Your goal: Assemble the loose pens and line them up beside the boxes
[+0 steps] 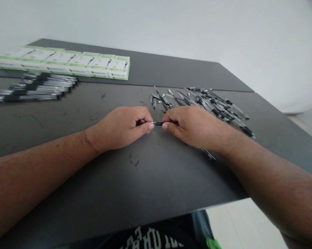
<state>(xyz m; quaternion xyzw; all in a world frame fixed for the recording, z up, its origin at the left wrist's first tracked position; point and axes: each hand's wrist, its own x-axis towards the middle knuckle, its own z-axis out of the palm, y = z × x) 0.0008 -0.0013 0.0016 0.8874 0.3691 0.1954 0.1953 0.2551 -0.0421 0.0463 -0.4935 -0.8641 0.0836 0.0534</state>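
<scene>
A pen [159, 123] with a black grip spans the small gap between my hands, roughly level above the dark table. My left hand [122, 126] pinches its left end between thumb and forefinger. On the other end, the thumb and fingers of my right hand [190, 124] are closed. Most of the pen is hidden by the fingers, so I cannot tell whether it is one piece or parts being held together. Just beyond my right hand lies a loose pile of pen parts [218, 109], with clear barrels, black grips, thin refills and small tips.
Pens [39, 86] lie side by side in a row at the left. Behind them stands a line of white and green boxes [119, 68]. A seam crosses the grey table [93, 193], whose front edge is close to my body. A white wall [156, 27] rises behind.
</scene>
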